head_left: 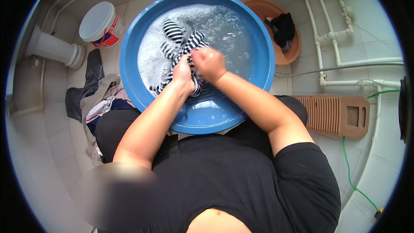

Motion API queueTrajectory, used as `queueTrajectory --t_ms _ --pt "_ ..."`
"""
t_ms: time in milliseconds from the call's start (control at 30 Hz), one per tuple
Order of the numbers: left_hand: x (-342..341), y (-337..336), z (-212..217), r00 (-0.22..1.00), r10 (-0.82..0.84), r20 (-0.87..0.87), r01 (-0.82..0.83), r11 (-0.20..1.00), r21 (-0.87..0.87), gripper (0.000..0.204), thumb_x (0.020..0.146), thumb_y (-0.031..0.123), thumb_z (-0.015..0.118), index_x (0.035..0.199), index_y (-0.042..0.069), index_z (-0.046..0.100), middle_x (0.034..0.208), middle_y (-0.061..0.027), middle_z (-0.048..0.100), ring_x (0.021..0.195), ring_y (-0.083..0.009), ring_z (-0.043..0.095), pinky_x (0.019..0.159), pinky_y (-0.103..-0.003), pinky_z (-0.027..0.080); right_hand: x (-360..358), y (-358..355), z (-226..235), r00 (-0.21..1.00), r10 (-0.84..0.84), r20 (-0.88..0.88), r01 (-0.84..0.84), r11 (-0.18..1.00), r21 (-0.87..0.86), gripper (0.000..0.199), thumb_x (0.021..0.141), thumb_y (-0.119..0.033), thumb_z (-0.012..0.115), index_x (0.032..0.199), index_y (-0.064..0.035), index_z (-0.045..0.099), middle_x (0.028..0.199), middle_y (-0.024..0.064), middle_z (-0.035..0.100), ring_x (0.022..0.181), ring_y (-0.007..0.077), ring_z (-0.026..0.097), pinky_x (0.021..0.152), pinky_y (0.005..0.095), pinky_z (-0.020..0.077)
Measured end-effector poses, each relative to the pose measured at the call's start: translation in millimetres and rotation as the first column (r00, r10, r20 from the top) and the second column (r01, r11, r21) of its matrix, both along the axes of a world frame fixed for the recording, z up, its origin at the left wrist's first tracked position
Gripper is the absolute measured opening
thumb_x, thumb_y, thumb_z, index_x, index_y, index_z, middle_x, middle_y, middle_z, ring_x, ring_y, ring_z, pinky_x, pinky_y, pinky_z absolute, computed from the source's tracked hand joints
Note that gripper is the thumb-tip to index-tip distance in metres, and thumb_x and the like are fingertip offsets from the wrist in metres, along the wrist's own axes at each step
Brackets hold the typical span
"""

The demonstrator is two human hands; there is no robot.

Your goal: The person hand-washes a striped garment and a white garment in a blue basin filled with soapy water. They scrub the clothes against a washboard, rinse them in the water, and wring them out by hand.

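Observation:
A black-and-white striped garment [173,32] lies bunched in soapy water inside a large blue basin [129,64]. Its cloth runs up between my hands and trails below them against the basin's near side. My left hand [183,74] is closed round a fold in the middle of the bunch. Close beside it on the right, my right hand [210,63] is a fist, slightly blurred, gripping the same striped cloth. The fingers of both hands are partly hidden. White foam [151,47] covers the left part of the water.
A white bucket [97,21] stands left of the basin, near a white pedestal [56,47]. Piled clothes [101,90] lie at my left knee. Behind right, an orange basin [293,54] holds dark cloth [283,28]. A brown washboard [332,114] rests right, near white pipes [362,61].

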State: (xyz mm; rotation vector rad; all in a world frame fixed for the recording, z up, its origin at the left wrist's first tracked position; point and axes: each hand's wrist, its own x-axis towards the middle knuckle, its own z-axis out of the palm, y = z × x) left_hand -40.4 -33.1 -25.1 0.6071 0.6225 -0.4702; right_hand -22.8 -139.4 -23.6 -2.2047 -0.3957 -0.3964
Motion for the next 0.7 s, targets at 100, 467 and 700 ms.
queueTrajectory --t_ms 100,467,700 --pt "3 -13 7 0.998 -0.029 0.053 0.035 0.992 -0.121 0.032 0.089 0.029 0.041 0.094 0.002 0.059 0.083 -0.0108 0.065 0.069 -0.0228 0.064 0.063 -0.034 0.055 48 -59 -24 0.836 -0.417 -0.357 0.325 0.9 -0.289 0.05 0.09 -0.048 0.033 0.085 -0.0072 0.061 0.097 0.0179 0.059 0.09 0.0358 0.056 0.077 0.0459 0.0435" --pt "10 -8 -20 0.986 0.1 0.135 -0.074 0.98 -0.184 0.044 0.091 0.038 0.037 0.108 0.001 0.054 0.102 -0.014 0.062 0.091 -0.0278 0.061 0.082 -0.041 0.05 49 -78 -57 0.788 -0.381 -0.484 0.256 0.917 -0.305 0.045 0.079 -0.042 0.053 0.096 -0.0011 0.058 0.107 0.0231 0.054 0.099 0.0362 0.053 0.084 0.0424 0.0425" --pt "5 5 -10 0.978 0.052 0.204 -0.017 0.985 -0.17 0.045 0.089 0.051 0.039 0.117 0.016 0.045 0.106 -0.0125 0.054 0.102 -0.0272 0.053 0.089 -0.039 0.043 -34 28 35 0.982 0.167 -0.084 -0.153 0.975 0.159 0.019 0.072 -0.024 0.063 0.068 -0.0077 0.054 0.085 0.0092 0.055 0.077 0.0274 0.056 0.068 0.0365 0.045"
